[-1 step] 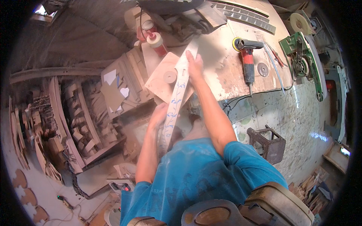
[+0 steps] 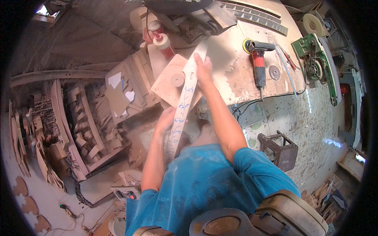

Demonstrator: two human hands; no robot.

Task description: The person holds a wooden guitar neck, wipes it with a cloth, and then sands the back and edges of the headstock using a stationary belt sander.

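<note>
A long, pale wooden strip (image 2: pixel 188 88) with blue vine-like drawings and a small slot runs slantwise from near my body to the far side. My right hand (image 2: pixel 203 70) grips it close to the far end, thumb on top. Lower down, my left hand (image 2: pixel 165 119) holds its left edge, with some fingers hidden by the strip. Beneath and beside the strip is a square wooden board (image 2: pixel 163 86). A round tan disc or drum (image 2: pixel 177 80) sits on that board, right by the strip's left edge; I cannot tell whether they touch.
On the workbench (image 2: pixel 232 74) to the right lie a red-and-black angle grinder (image 2: pixel 258 65) and a round disc (image 2: pixel 274 72). A white squeeze bottle (image 2: pixel 162 41) stands beyond the board. A green machine (image 2: pixel 315 65) is at far right, a dark stool (image 2: pixel 280 151) on the floor, scrap wood (image 2: pixel 84 137) at left.
</note>
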